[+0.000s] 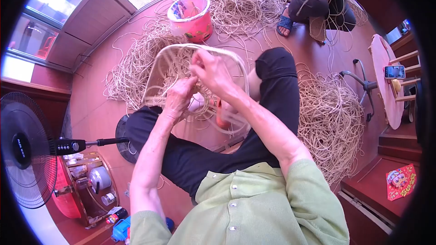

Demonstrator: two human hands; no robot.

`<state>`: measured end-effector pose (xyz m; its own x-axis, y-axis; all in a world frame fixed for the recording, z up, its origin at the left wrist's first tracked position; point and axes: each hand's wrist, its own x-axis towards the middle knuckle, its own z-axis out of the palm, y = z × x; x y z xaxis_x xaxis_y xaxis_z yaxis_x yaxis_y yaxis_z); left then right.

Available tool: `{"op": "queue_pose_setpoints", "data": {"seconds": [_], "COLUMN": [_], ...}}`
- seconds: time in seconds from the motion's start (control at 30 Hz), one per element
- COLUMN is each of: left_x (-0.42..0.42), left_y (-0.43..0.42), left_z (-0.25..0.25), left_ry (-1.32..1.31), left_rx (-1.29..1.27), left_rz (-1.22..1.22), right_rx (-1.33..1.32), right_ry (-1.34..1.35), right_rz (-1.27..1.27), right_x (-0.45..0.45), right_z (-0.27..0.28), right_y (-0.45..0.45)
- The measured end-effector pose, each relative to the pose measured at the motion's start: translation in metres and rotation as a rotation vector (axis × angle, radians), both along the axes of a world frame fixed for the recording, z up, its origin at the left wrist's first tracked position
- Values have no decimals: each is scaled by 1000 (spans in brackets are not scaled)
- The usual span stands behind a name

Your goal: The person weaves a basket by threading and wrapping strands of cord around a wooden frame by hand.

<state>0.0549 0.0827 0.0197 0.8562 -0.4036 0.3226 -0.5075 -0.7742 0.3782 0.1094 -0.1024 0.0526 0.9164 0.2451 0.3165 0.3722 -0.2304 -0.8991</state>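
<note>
Between my knees stands a rounded frame wrapped in pale cord [227, 52], with blurred loops of cord inside it. My left hand [180, 91] is closed, thumb and fingers pinched on a strand of pale cord [170, 69] at the frame's middle. Just above and to the right, my right hand [210, 69] is closed too, its curled fingers on the cord close to the left fingertips. The exact grip is partly hidden by the fingers and smeared by motion. Below the hands, loose cord loops hang over my foot and an orange slipper [223, 115].
Heaps of pale cord [247, 4] lie ahead, on the left and beside my right leg. A pink bucket [197, 28] stands beyond the frame. Another person [309, 0] sits at top right, holding cord. A fan [22, 149] and a round wooden stool [386, 81] flank me.
</note>
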Motion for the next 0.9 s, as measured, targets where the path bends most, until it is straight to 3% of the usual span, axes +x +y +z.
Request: {"op": "queue_pose_setpoints", "data": {"seconds": [0.03, 0.1, 0.2, 0.27, 0.33, 0.4, 0.43, 0.47, 0.53, 0.6, 0.63, 0.67, 0.7, 0.73, 0.8, 0.87, 0.9], "left_x": [-4, -5, -27, -43, -66, -74, -75, -75, -71, -67, -67, -68, -71, -74, -80, -82, -84], "left_y": [-5, -7, -35, -47, -62, -62, -63, -63, -63, -66, -70, -75, -73, -77, -80, -76, -78], "left_z": [4, 10, 60, 54, 6, -7, -9, -8, 8, 14, 17, 20, 26, 36, 54, 49, 51], "left_ry": [-43, -91, 107, 184, 118, 12, -46, -6, 65, 48, 18, -9, -161, -189, -243, -185, -223], "left_rx": [-72, -195, -544, -778, -594, -573, -564, -557, -537, -486, -448, -412, -144, -90, 31, 48, 93], "left_rz": [60, 206, 651, 680, 665, 700, 708, 714, 709, 699, 707, 718, 679, 709, 766, 779, 786], "right_rx": [131, 305, 431, 461, 450, 434, 173, -256, -391, 171, 528, 619, 710, 802, 187, -186, 192], "right_ry": [161, 221, 329, 454, 567, 667, 572, 266, 120, 621, 681, 698, 716, 737, 494, 161, 265], "right_rz": [55, 130, 277, 321, 327, 347, 400, 402, 401, 509, 512, 506, 502, 500, 430, 478, 511], "right_x": [4, 13, -14, -52, -68, -73, -75, -75, -66, -46, -37, -39, -46, -53, -66, -70, -67], "right_z": [27, 35, 50, 45, 29, 15, 18, 27, 29, 48, 33, 28, 24, 24, 38, 43, 40], "right_y": [3, 14, -2, -32, -59, -72, -70, -74, -71, -85, -93, -96, -99, -101, -103, -111, -121]}}
